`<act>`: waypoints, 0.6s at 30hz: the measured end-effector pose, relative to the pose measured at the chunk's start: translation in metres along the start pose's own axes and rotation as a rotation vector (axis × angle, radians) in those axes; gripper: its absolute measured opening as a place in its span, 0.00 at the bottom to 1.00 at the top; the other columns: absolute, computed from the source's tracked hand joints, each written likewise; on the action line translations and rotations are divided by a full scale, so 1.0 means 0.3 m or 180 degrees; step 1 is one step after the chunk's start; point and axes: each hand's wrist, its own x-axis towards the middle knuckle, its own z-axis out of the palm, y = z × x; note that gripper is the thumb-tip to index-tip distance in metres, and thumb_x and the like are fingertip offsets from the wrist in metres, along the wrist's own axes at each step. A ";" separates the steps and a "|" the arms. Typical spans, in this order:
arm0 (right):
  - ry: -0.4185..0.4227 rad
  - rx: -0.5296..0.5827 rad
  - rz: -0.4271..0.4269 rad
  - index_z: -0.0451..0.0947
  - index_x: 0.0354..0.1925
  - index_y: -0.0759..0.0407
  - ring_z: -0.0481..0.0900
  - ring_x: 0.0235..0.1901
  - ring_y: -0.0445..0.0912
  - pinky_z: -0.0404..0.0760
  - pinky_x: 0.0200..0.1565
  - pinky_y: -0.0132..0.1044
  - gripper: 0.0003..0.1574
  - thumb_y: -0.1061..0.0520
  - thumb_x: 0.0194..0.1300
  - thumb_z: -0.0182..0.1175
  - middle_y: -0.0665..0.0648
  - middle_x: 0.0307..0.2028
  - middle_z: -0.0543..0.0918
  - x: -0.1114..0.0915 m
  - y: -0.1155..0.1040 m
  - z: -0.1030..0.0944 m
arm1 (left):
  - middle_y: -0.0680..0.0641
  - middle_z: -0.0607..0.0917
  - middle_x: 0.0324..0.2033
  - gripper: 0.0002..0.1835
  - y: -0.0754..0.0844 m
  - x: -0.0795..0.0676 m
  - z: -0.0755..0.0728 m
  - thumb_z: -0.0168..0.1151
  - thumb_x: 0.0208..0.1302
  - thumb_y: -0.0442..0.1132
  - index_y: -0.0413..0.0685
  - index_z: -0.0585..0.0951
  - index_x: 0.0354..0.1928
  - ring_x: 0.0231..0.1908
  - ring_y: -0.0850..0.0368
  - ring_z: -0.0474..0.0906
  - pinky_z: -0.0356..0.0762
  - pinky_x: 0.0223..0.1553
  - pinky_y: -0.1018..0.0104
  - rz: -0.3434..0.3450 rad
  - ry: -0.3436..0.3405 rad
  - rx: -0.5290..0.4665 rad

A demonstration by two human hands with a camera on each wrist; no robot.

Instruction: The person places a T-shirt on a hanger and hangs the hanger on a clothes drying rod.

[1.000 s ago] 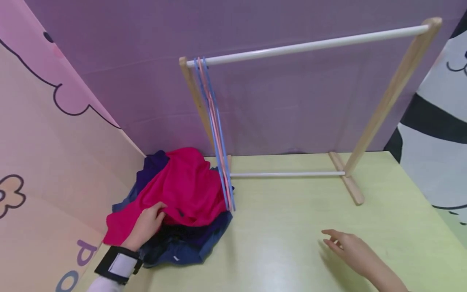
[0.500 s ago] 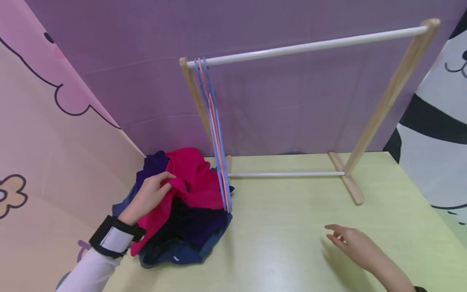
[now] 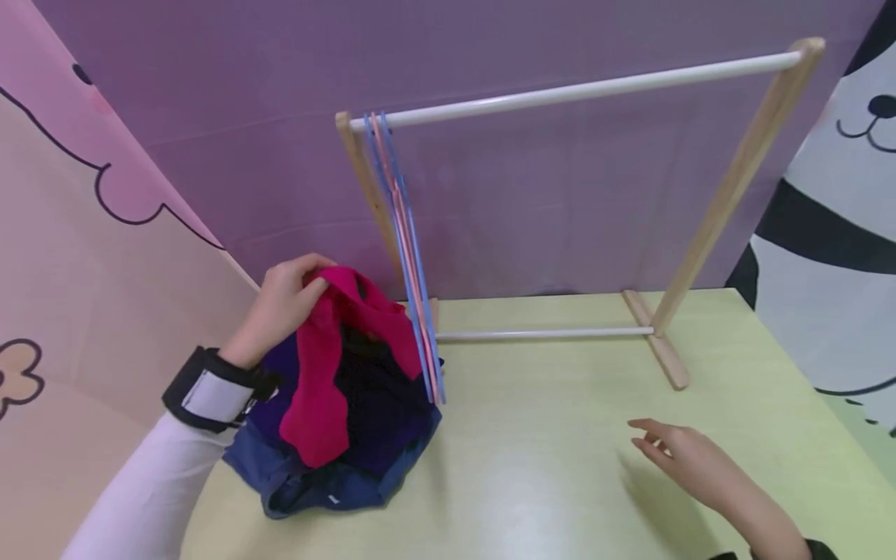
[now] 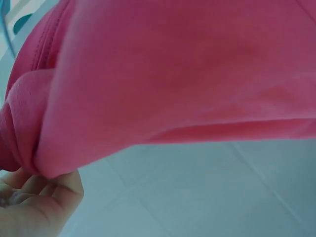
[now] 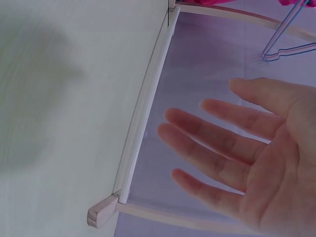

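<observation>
My left hand (image 3: 281, 305) pinches an edge of a bright pink-red garment (image 3: 318, 404) and holds it lifted over a pile of dark blue clothes (image 3: 392, 435). In the left wrist view the pink cloth (image 4: 163, 74) fills most of the frame, its edge between thumb and fingers. What kind of garment it is, I cannot tell. My right hand (image 3: 689, 459) hovers above the right part of the table, fingers relaxed and apart in the right wrist view, holding nothing. Several thin blue and pink hangers (image 3: 406, 257) hang at the rack's left end, next to the cloth.
A rack with a white top rail (image 3: 574, 95), wooden posts (image 3: 735, 187) and a lower white bar (image 3: 546, 335) stands on the pale yellow table (image 3: 532, 435). A purple backdrop (image 3: 532, 194) rises behind it. Patterned panels flank the left and right sides.
My left hand has moved up and away from me, lifting the pink-red garment and uncovering more of the dark clothes. My right hand has barely moved.
</observation>
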 end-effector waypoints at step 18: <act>-0.0086 0.0112 -0.0172 0.75 0.47 0.64 0.78 0.30 0.43 0.75 0.29 0.36 0.17 0.56 0.61 0.55 0.49 0.30 0.81 0.030 -0.038 -0.038 | 0.45 0.78 0.27 0.12 0.279 0.160 -0.135 0.48 0.59 0.29 0.35 0.80 0.39 0.23 0.62 0.64 0.58 0.24 0.74 0.0281 0.0436 -0.0479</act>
